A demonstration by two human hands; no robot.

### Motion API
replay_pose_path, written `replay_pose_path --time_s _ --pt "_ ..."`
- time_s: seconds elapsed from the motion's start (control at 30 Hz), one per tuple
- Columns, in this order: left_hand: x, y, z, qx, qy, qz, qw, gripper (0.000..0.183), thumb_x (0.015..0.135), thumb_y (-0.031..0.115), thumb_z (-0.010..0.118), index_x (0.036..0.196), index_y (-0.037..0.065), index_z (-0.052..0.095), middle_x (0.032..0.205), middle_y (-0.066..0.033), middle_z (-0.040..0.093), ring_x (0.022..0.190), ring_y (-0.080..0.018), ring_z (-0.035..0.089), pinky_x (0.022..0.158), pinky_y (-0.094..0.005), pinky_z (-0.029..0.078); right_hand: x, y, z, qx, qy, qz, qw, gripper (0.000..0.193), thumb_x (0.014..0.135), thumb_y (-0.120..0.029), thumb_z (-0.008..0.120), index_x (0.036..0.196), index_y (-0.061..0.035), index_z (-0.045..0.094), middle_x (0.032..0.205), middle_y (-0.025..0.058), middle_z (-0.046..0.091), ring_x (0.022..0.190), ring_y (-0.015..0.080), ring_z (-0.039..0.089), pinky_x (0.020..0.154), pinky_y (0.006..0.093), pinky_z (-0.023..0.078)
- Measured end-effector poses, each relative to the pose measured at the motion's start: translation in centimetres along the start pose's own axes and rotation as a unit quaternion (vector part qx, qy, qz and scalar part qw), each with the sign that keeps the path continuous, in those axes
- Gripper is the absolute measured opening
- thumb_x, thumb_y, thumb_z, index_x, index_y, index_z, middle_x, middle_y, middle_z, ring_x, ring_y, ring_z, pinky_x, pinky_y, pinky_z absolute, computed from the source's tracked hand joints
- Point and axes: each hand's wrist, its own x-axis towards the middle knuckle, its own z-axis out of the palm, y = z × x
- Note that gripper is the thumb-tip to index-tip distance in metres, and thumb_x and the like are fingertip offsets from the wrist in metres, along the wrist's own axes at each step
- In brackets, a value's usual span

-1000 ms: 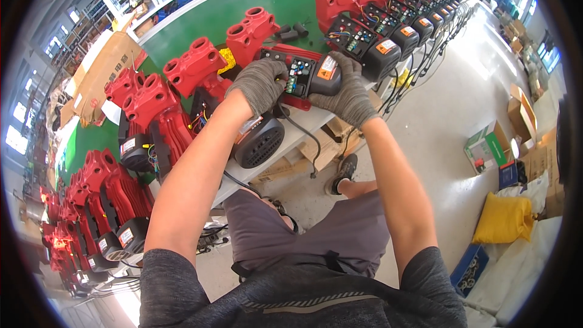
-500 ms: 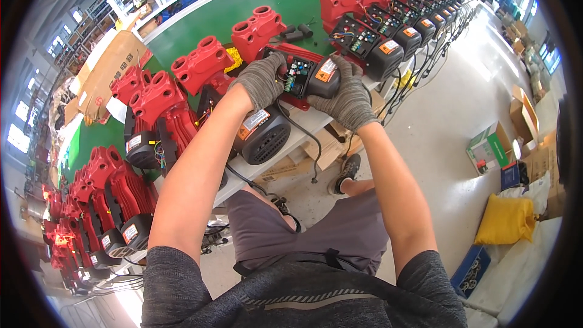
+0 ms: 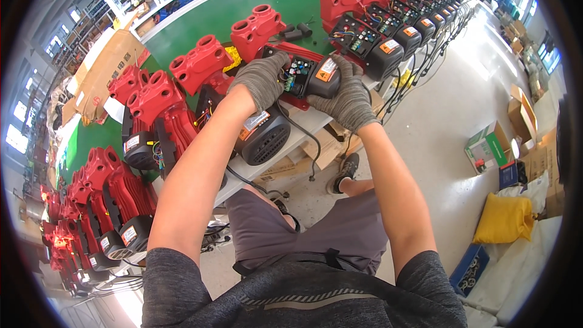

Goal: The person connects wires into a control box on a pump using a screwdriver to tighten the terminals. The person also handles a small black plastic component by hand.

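A red pump (image 3: 258, 29) lies on the bench in front of me, its twin-port casting pointing away. On its motor an open black box shows a circuit board (image 3: 297, 75) with small coloured components. My left hand (image 3: 260, 80), in a grey knitted glove, is curled at the left edge of that box; its fingertips are partly hidden. My right hand (image 3: 350, 100), gloved the same way, is wrapped round the black motor end cover (image 3: 325, 85), which bears an orange and white label. Just left of these stands another pump with a black vented fan cover (image 3: 266, 140).
More red pumps (image 3: 152, 98) line the bench to the left, and a long row (image 3: 340, 6) runs off to the far right. Dark cylindrical parts (image 3: 297, 31) lie on the green bench top (image 3: 212, 9). Power cords (image 3: 313, 146) hang over the front edge. Cartons (image 3: 489, 146) and a yellow sack (image 3: 504, 218) sit on the right.
My left hand has shifted slightly to the right along the edge of the circuit box. My right hand stays on the end cover.
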Motion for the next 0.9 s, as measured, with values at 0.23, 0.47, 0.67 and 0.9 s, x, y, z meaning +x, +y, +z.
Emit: replay_pose_path --time_s 0.23,0.47,0.67,0.9 --pt "0.3 0.3 -0.1 0.050 0.002 0.007 0.999 0.044 0.081 0.002 0.067 0.123 0.006 0.059 0.094 -0.0139 0.072 0.090 -0.0302 0.072 0.079 -0.0411 0.057 0.2 0.5 0.5 0.001 0.004 -0.007 1.000 0.115 0.057 -0.037 0.099 0.152 -0.0152 0.037 0.150 0.0289 0.030 0.129 0.0458 0.052 0.110 0.0463 0.048" --pt "0.4 0.5 -0.4 -0.013 -0.011 -0.030 0.999 0.043 0.081 0.002 0.068 0.123 0.004 0.060 0.093 -0.0139 0.072 0.086 -0.0300 0.072 0.077 -0.0401 0.057 0.2 0.5 0.4 0.010 0.018 -0.014 1.000 0.111 0.057 -0.036 0.098 0.149 -0.0142 0.041 0.147 0.0297 0.034 0.128 0.0464 0.052 0.110 0.0468 0.048" --pt "0.5 0.9 -0.4 -0.016 -0.036 -0.045 0.998 0.047 0.080 0.004 0.071 0.126 0.006 0.059 0.097 -0.0162 0.072 0.090 -0.0323 0.072 0.080 -0.0413 0.057 -0.2 -0.3 0.1 -0.009 0.022 -0.004 1.000 0.113 0.055 -0.030 0.098 0.151 -0.0167 0.039 0.142 0.0241 0.037 0.126 0.0414 0.052 0.110 0.0442 0.046" --pt "-0.1 1.7 -3.3 0.048 -0.081 -0.030 0.995 0.061 0.083 0.018 0.074 0.140 0.008 0.054 0.115 -0.0203 0.071 0.105 -0.0353 0.069 0.093 -0.0416 0.054 -0.6 -0.1 1.2 0.024 0.016 -0.014 0.999 0.114 0.059 -0.033 0.098 0.152 -0.0115 0.036 0.148 0.0281 0.029 0.129 0.0451 0.051 0.112 0.0453 0.047"
